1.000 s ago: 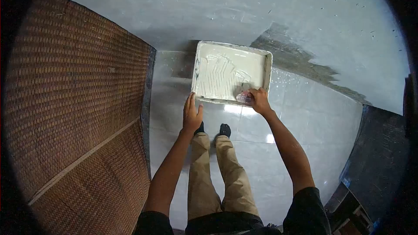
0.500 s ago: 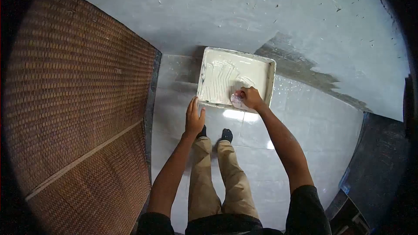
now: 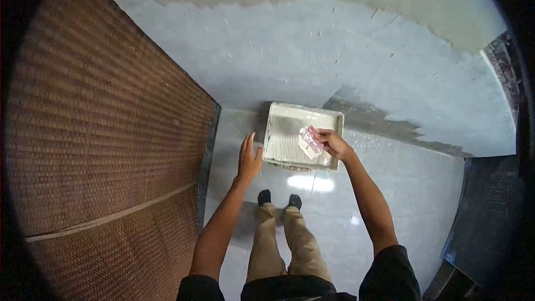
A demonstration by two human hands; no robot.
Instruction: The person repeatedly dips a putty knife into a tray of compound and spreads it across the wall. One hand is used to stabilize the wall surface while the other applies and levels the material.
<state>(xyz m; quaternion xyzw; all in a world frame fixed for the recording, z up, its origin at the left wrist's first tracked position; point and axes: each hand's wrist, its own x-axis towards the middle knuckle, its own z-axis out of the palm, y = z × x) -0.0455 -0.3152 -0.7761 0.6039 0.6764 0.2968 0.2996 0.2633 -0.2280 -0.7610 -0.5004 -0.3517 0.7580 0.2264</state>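
Observation:
A white paint tray (image 3: 276, 111) with white paint in it lies on the tiled floor against the wall. My right hand (image 3: 332, 142) holds a small paint-soaked pinkish pad or sponge (image 3: 309, 139) above the tray's right half. My left hand (image 3: 249, 159) hovers with its fingers spread just left of the tray's near left corner and holds nothing. My legs in tan trousers and dark socks (image 3: 278, 197) stand below the tray.
A woven brown panel (image 3: 106, 150) fills the left side. The wall (image 3: 312, 50) ahead is partly coated in white, with bare patches at the top and near the floor. Dark furniture (image 3: 490, 212) stands at the right. Glossy floor tiles (image 3: 401, 195) lie around me.
My right hand has lifted the pad up out of the tray's paint. The view has risen and pulled back, so more of the wall shows. My left hand stays beside the tray.

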